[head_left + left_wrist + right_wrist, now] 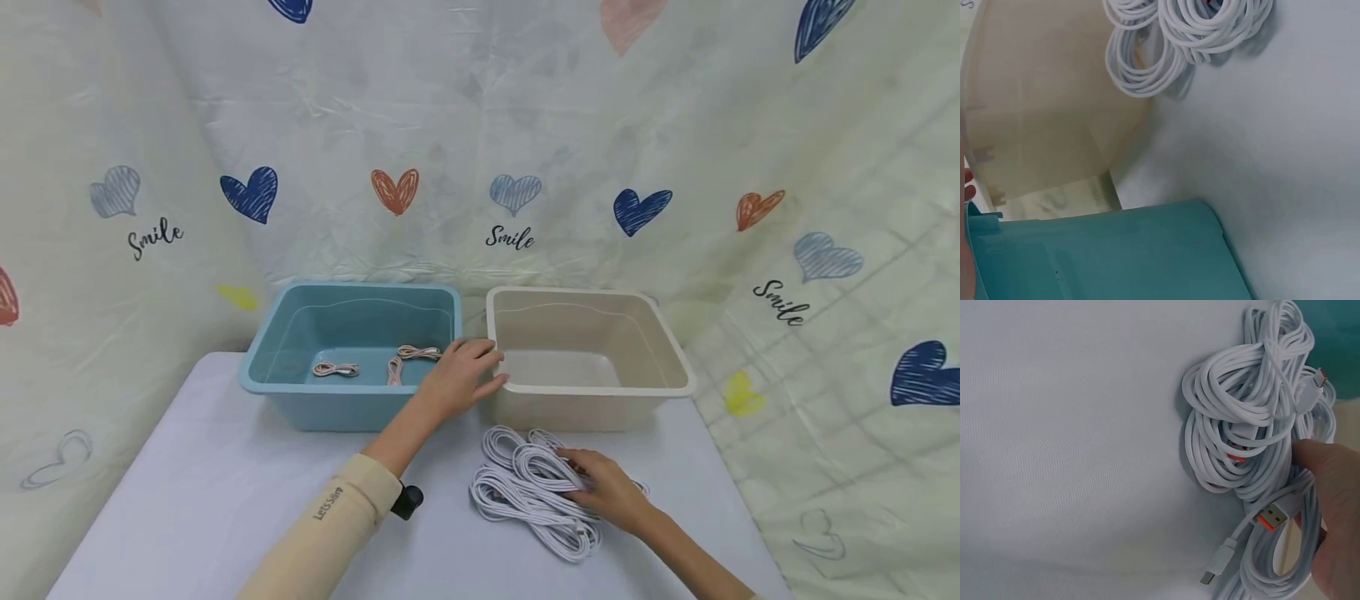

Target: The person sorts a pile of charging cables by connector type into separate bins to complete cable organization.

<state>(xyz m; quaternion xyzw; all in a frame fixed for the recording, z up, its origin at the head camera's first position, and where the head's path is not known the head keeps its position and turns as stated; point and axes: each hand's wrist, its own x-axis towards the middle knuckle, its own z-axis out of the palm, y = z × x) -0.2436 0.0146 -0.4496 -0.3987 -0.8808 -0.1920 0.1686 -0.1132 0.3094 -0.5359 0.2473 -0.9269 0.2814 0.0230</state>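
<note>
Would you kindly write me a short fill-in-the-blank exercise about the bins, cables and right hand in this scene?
1. The right hand holds part of a pile of ____ cables.
2. In the head view, ____ small coiled bundles show inside the blue bin.
3. In the head view, the beige bin stands to the ____ of the blue bin.
4. In the right wrist view, a USB plug shows an ____ colour inside.

Missing words: white; three; right; orange.

The right grip (1340, 515) pinches coiled white cables (1238, 412); beside it, 1 USB plug (1272, 516) shows orange.
</note>
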